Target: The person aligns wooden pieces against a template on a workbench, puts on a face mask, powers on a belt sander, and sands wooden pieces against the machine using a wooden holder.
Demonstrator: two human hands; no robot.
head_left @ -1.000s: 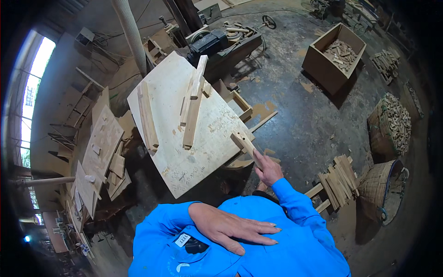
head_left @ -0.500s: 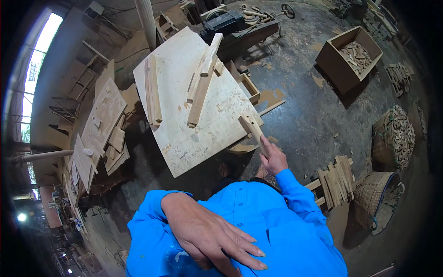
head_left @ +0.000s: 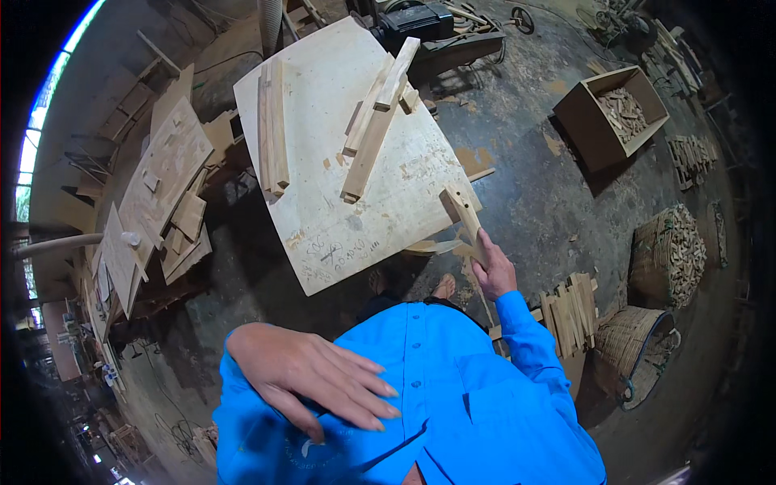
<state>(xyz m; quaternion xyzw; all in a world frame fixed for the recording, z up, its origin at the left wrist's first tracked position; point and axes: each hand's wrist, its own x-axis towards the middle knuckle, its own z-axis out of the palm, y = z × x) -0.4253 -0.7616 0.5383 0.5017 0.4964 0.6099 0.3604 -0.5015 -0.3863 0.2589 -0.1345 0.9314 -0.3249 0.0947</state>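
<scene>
Pale wood makes up the holed slat (head_left: pixel 466 217), its near end held firmly in the right grip (head_left: pixel 495 272); its far end reaches the right corner of the desk (head_left: pixel 315 178), though whether they touch is hard to tell. The left grip (head_left: pixel 311 368), fingers slightly spread, is before the blue shirt (head_left: pixel 440 339). Sticks (head_left: pixel 368 158) rest on the desk.
</scene>
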